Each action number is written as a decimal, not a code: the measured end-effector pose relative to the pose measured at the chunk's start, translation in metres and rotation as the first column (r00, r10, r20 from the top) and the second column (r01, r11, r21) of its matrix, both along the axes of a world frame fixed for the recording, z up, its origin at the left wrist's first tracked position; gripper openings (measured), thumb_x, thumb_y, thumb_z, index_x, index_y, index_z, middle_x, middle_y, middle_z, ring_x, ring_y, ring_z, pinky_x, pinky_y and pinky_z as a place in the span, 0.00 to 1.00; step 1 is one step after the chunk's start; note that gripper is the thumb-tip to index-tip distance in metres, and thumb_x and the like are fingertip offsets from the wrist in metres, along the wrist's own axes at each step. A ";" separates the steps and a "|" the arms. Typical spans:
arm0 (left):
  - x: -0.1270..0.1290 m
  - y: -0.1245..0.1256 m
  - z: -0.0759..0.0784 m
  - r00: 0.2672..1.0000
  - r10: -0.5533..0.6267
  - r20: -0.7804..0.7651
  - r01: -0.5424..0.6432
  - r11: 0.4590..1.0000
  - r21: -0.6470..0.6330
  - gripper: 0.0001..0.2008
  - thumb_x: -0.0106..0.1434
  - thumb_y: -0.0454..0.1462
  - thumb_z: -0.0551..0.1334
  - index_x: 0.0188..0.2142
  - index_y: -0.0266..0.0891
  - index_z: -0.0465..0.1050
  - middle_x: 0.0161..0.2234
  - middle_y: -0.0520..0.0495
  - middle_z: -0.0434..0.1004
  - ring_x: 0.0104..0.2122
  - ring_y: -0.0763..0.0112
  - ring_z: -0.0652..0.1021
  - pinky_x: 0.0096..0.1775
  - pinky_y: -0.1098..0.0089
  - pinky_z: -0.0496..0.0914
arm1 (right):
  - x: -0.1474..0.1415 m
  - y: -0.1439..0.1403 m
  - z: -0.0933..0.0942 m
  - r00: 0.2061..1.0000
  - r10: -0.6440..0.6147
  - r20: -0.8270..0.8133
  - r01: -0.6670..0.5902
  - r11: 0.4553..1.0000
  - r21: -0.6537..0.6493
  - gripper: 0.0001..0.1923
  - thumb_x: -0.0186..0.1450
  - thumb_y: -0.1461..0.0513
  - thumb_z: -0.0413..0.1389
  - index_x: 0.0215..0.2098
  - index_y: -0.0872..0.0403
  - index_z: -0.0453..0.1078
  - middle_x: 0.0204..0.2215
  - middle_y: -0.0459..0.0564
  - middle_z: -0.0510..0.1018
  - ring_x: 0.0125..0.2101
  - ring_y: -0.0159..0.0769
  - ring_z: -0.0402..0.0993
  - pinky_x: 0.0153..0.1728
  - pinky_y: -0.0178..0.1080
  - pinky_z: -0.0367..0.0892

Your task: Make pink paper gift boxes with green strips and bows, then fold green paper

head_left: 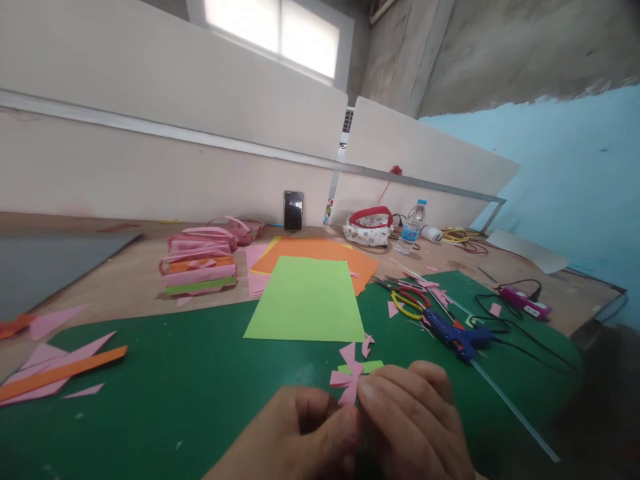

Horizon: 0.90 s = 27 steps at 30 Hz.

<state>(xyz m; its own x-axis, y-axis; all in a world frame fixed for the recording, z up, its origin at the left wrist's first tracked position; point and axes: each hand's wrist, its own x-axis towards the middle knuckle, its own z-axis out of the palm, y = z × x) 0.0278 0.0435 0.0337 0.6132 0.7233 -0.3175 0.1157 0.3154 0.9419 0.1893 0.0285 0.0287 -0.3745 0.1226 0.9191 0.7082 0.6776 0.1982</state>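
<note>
Between my two hands is a small pink paper cutout (pixel 353 371) with several pointed arms, like a bow or flower. My left hand (pixel 305 427) pinches its lower arm between thumb and fingers. On the right side, the fingertips of my right hand (pixel 410 413) close on the same cutout, hiding part of it. A green paper strip (pixel 371 367) lies on the mat behind it, partly covered by my right hand. Just beyond is a small pink scrap (pixel 367 345). A light green sheet (pixel 310 300) lies farther ahead.
Orange sheets (pixel 320 248) lie under the green sheet. At right are a blue glue gun (pixel 457 335) with a glue stick, yellow-handled pliers (pixel 407 307) and a water bottle (pixel 412 227). Folded pink paper bags (pixel 200 260) and paper strips (pixel 65 377) are at left. A phone (pixel 293 211) leans on the wall.
</note>
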 end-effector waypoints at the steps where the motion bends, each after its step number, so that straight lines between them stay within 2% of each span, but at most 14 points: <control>1: 0.000 0.000 0.000 0.998 0.046 0.033 -0.045 0.999 -0.015 0.22 0.51 0.55 0.62 0.24 0.37 0.68 0.20 0.56 0.62 0.20 0.78 0.59 0.22 0.74 0.50 | 0.000 -0.001 0.000 1.000 -0.004 0.012 0.004 1.000 -0.009 0.05 0.60 0.69 0.58 0.35 0.61 0.69 0.26 0.50 0.82 0.31 0.34 0.78 0.38 0.40 0.65; 4: 0.000 0.001 -0.001 0.984 0.151 0.089 -0.147 0.988 -0.052 0.19 0.52 0.51 0.64 0.30 0.37 0.69 0.22 0.57 0.64 0.22 0.78 0.61 0.23 0.76 0.54 | 0.002 -0.001 0.001 0.999 0.009 0.047 -0.008 1.000 -0.022 0.03 0.61 0.69 0.57 0.35 0.60 0.69 0.27 0.50 0.82 0.31 0.33 0.78 0.37 0.40 0.65; 10: 0.000 0.001 0.002 0.972 0.230 0.042 -0.228 0.972 -0.056 0.13 0.54 0.45 0.65 0.30 0.37 0.69 0.21 0.58 0.64 0.20 0.81 0.60 0.21 0.78 0.53 | 0.001 0.007 0.005 0.992 0.075 0.098 -0.070 0.996 -0.051 0.05 0.63 0.69 0.53 0.35 0.62 0.70 0.26 0.51 0.81 0.28 0.33 0.77 0.30 0.39 0.62; 15: 0.002 -0.001 0.004 0.956 0.285 0.065 -0.284 0.958 -0.031 0.13 0.53 0.45 0.64 0.29 0.37 0.69 0.19 0.59 0.62 0.20 0.81 0.58 0.20 0.78 0.52 | -0.002 0.008 0.003 0.994 0.098 0.040 -0.091 0.985 -0.146 0.07 0.61 0.71 0.55 0.38 0.62 0.70 0.26 0.51 0.80 0.27 0.34 0.75 0.28 0.39 0.61; 18: 0.002 -0.001 0.004 0.958 0.284 0.047 -0.285 0.959 0.013 0.14 0.54 0.46 0.62 0.31 0.37 0.71 0.21 0.58 0.64 0.20 0.81 0.59 0.21 0.77 0.53 | -0.003 0.007 0.001 0.994 0.108 0.000 -0.106 0.980 -0.171 0.10 0.59 0.72 0.56 0.40 0.62 0.69 0.27 0.51 0.80 0.27 0.34 0.75 0.27 0.38 0.61; 23: 0.002 0.002 0.003 0.965 0.262 0.018 -0.262 0.960 0.097 0.14 0.55 0.46 0.60 0.26 0.37 0.71 0.20 0.57 0.63 0.20 0.79 0.59 0.22 0.76 0.55 | -0.003 0.007 -0.002 0.994 0.107 -0.022 -0.109 0.968 -0.225 0.10 0.57 0.73 0.55 0.38 0.61 0.69 0.27 0.51 0.80 0.28 0.35 0.74 0.30 0.39 0.62; 27: 0.002 0.002 0.002 0.961 0.272 -0.041 -0.252 0.931 0.265 0.13 0.57 0.45 0.57 0.27 0.38 0.72 0.24 0.53 0.71 0.26 0.73 0.68 0.29 0.74 0.63 | -0.005 0.008 -0.004 0.994 0.095 -0.058 -0.107 0.959 -0.262 0.10 0.57 0.73 0.54 0.37 0.60 0.70 0.27 0.51 0.79 0.28 0.35 0.73 0.30 0.39 0.63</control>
<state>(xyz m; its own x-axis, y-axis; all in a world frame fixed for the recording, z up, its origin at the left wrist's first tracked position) 0.0294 0.0451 0.0352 0.3718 0.9178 -0.1395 0.1357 0.0949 0.9862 0.1847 0.0363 0.0250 -0.3570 0.3267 0.8751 0.6376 0.7699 -0.0273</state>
